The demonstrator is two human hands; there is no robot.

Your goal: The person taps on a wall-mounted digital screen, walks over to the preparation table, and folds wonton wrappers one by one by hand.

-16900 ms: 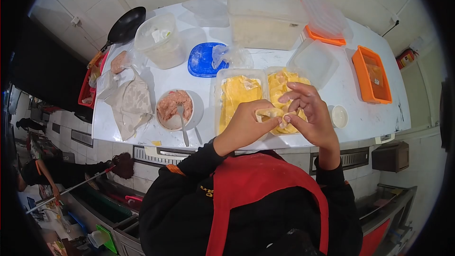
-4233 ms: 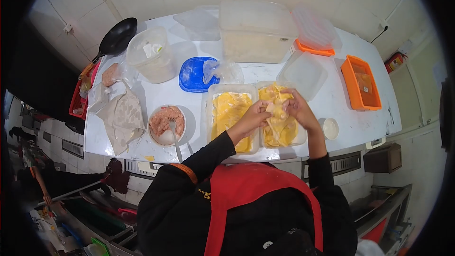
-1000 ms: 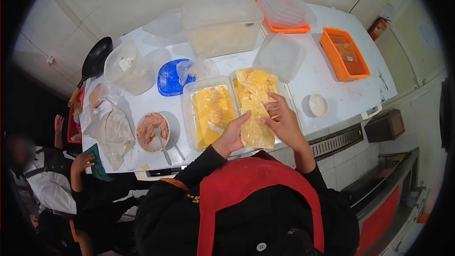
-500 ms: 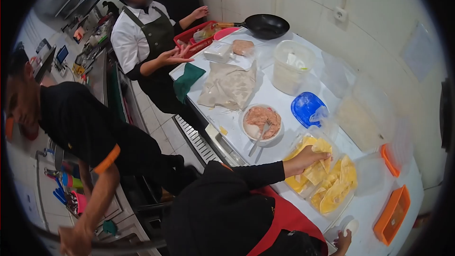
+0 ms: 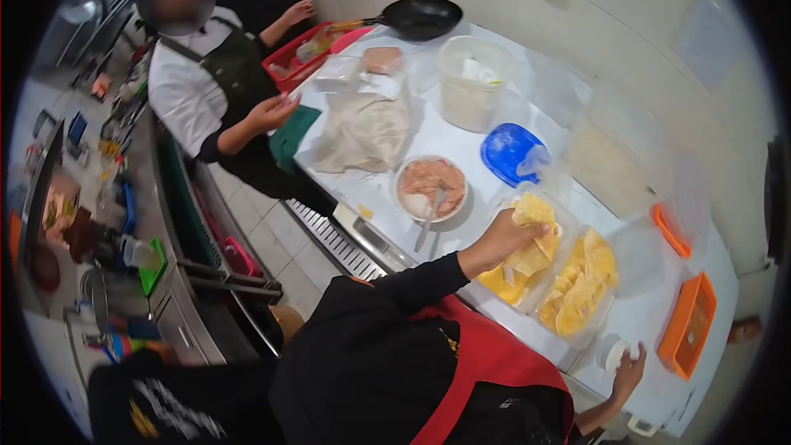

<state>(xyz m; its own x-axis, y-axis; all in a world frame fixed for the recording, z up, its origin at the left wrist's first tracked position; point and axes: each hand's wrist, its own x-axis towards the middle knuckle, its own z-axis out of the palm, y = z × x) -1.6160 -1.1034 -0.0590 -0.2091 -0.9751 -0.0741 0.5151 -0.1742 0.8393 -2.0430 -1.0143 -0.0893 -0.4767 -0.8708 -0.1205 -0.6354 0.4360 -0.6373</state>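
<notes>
White table | left hand outstretched, gripping yellow sheet | right hand at cup, grip unclear

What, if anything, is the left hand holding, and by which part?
The left hand holds yellow dough by its near side, around the middle, with dough showing above and below the grip.

Can't read a single word right now: just catching blurred yellow lettering on the black shirt at lower centre, and smeared white and yellow print on dark clothing, lower left.
</notes>
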